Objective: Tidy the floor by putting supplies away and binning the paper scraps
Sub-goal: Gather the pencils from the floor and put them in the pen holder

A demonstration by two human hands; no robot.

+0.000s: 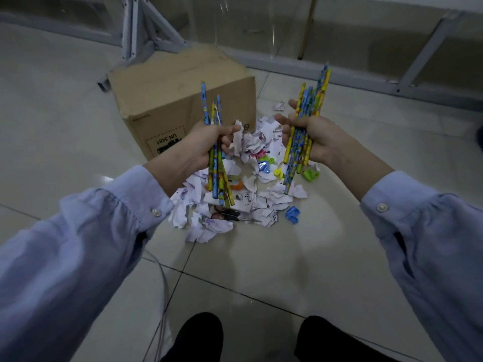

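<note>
My left hand (206,145) is closed around a bunch of patterned blue and yellow pencils (217,168), and a crumpled paper scrap (237,138) is pinched at its fingertips. My right hand (317,138) grips a second, larger bunch of pencils (307,113). Both hands hover above a pile of crumpled white paper scraps (235,199) on the tiled floor. In the pile lie scissors (230,215) and coloured sharpeners: a blue one (264,165), another blue one (293,214) and a green one (311,175).
A closed cardboard box (180,100) stands just behind the pile. Behind it are grey metal frame legs (142,30) and a clear plastic container (248,24). A thin cable (163,291) runs along the floor at lower left. My dark shoes (201,335) are at the bottom edge.
</note>
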